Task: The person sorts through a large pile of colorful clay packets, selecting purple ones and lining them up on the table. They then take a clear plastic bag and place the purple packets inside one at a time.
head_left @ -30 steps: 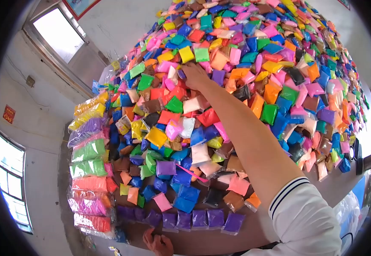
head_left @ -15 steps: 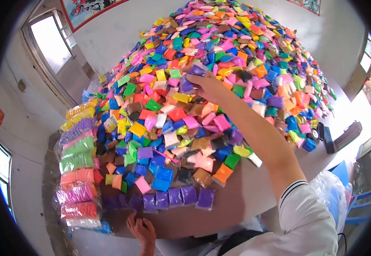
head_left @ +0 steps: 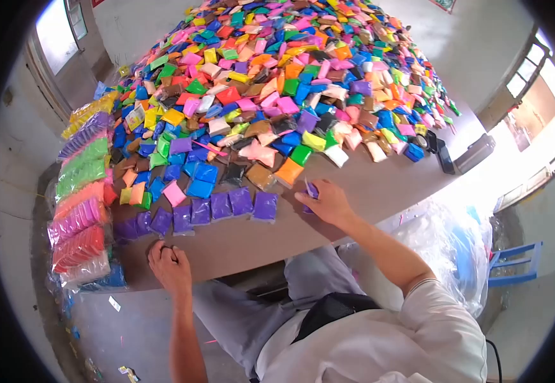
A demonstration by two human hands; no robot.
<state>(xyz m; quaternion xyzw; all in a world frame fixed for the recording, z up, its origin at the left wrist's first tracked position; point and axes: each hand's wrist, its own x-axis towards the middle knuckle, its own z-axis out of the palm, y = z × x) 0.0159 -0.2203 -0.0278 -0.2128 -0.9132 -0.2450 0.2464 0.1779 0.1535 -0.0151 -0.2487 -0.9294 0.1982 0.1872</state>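
My right hand (head_left: 326, 203) pinches a small purple packet (head_left: 310, 196) just above the table, beyond the right end of a row of purple packets (head_left: 221, 205). That row lies side by side along the near part of the table, its left end in shade. Near the table's front edge, below the row, rests my left hand (head_left: 170, 265). Its fingers are loosely bent and a little apart, with nothing visible in them.
A large heap of colourful packets (head_left: 277, 83) covers the back of the table (head_left: 379, 191). Bundles of packets sorted by colour (head_left: 83, 166) line the left edge. To the right are a black device (head_left: 475, 153), clear plastic bags (head_left: 450, 249) and a blue stool (head_left: 517, 263).
My right hand has come back from the heap to the near table with the purple packet in it. The view has tilted down. My left hand stays by the row.
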